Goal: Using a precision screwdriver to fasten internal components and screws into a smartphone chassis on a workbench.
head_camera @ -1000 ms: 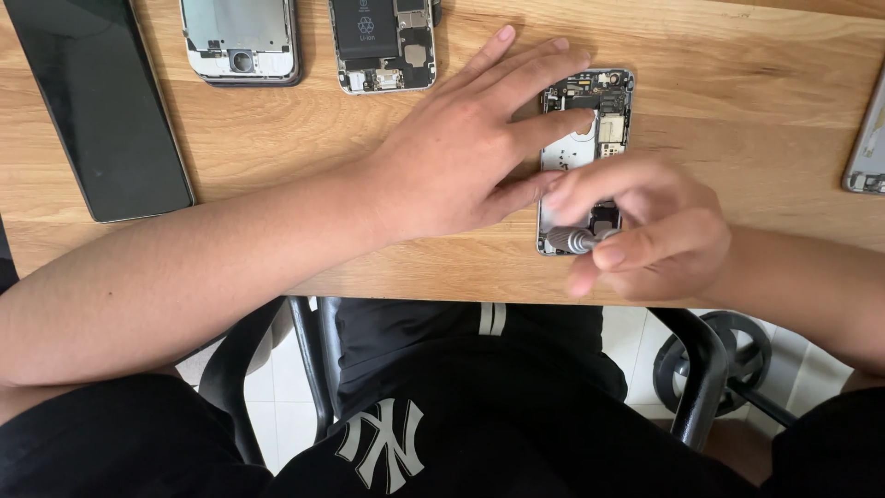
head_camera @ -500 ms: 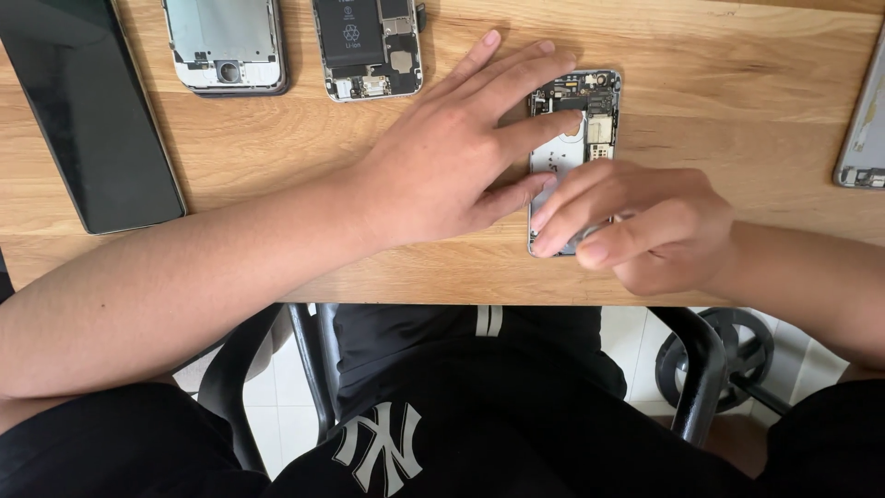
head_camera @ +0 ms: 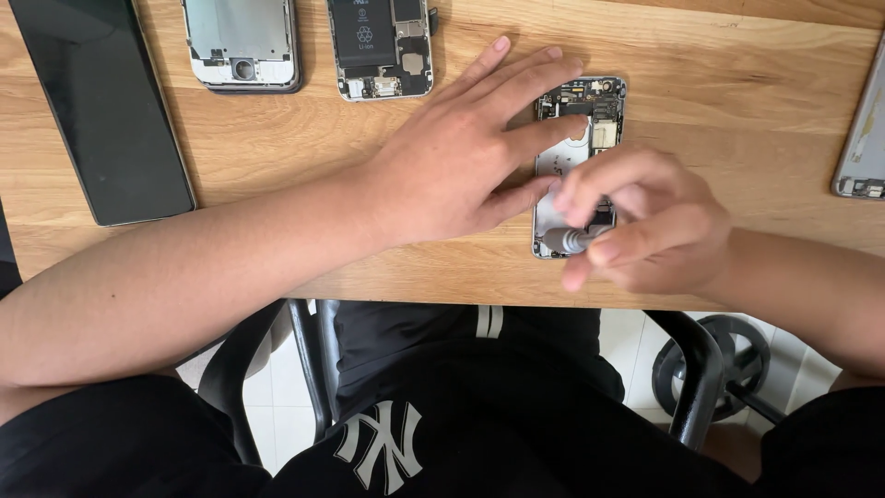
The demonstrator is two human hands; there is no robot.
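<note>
Two hands: both work over one opened phone body near the front edge of the counter
Counter: pale wood, carrying every part shown; a black chair frame shows below its edge
Dark panel: a long black slab lies flat at the far left, well apart from the hands
Left hand: the left hand lies flat, fingers spread, tips pressing on the opened phone body, seemingly to keep it from sliding
Right hand: the right hand covers the body's lower end, fingers pinching a grey tool, likely a small driver, its tip hidden
Spare phone shells: a silver shell and a battery-bearing shell sit at the far edge, clear of the work
Edge piece: another grey shell lies at the right, out of the way
</note>
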